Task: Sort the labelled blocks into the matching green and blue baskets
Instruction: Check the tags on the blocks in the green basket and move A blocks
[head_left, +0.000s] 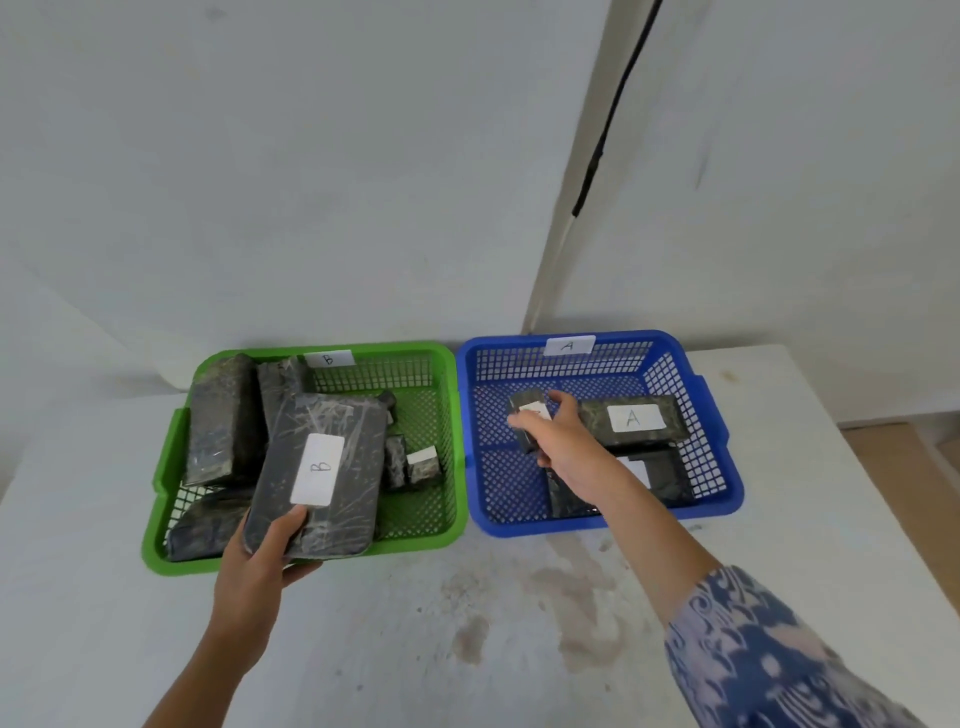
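Note:
A green basket (447, 447) tagged B stands on the left and a blue basket (722, 431) tagged A on the right. My left hand (260, 561) grips the near end of a large flat dark block labelled B (332, 457), held tilted over the green basket. My right hand (561, 441) is inside the blue basket, closed on a small dark block (527, 402) with a white label. Beside it lies a long block labelled A (634, 418); another labelled block (660, 473) is partly hidden under my forearm. Several dark blocks (223, 415) fill the green basket.
Both baskets sit side by side at the back of a white, stained table (467, 623), close to the wall. The table's right edge (857, 467) runs near the blue basket. A black cable (602, 140) hangs down the wall behind.

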